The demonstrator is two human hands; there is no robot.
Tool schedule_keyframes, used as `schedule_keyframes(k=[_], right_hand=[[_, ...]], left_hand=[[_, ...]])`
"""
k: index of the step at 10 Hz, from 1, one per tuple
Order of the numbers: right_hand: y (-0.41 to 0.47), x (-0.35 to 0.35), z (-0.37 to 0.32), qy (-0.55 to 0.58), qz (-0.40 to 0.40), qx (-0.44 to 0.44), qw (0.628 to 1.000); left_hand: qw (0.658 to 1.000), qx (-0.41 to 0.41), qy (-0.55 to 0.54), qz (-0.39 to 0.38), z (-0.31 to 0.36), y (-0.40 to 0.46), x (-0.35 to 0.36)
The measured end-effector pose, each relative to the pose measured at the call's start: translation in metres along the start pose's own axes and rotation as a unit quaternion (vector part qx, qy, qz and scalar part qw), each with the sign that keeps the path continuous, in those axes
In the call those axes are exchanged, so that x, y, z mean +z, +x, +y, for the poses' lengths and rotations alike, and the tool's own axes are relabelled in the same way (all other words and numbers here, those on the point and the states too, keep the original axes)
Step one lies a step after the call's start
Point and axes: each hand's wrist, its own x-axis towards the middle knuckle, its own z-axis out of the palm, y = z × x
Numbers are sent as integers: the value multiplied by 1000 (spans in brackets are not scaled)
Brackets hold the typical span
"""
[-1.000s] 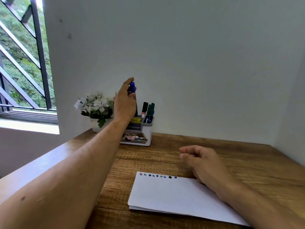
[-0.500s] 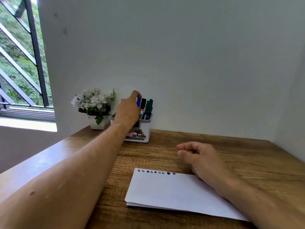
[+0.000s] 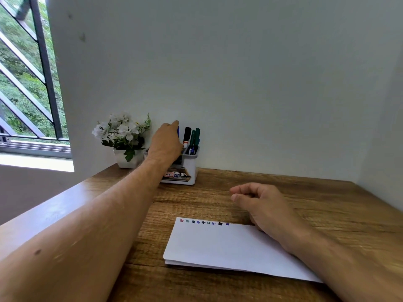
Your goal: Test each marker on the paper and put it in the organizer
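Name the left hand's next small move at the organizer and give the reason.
Probably let go and draw back. The left hand is at the organizer, the blue marker upright among the others. No loose marker shows on the desk; the paper carries a row of marks.

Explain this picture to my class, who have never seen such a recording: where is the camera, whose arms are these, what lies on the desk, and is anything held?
There is no machine here: a camera worn on a person's head looks down at their bare arms. On the wooden desk lies white paper with small colour test marks along its far edge. By the wall stand a white organizer holding markers and a pot of white flowers. The left hand reaches into the organizer at a blue marker; whether it grips it is unclear. The right hand rests on the paper, holding nothing.
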Motion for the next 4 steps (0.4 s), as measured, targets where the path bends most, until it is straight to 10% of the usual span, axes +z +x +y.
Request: schedule_keyframes(k=[4], right_hand=[[2, -16, -14, -83, 69, -53, 993]], left_hand=[[999, 16, 17, 37, 13, -25, -21]])
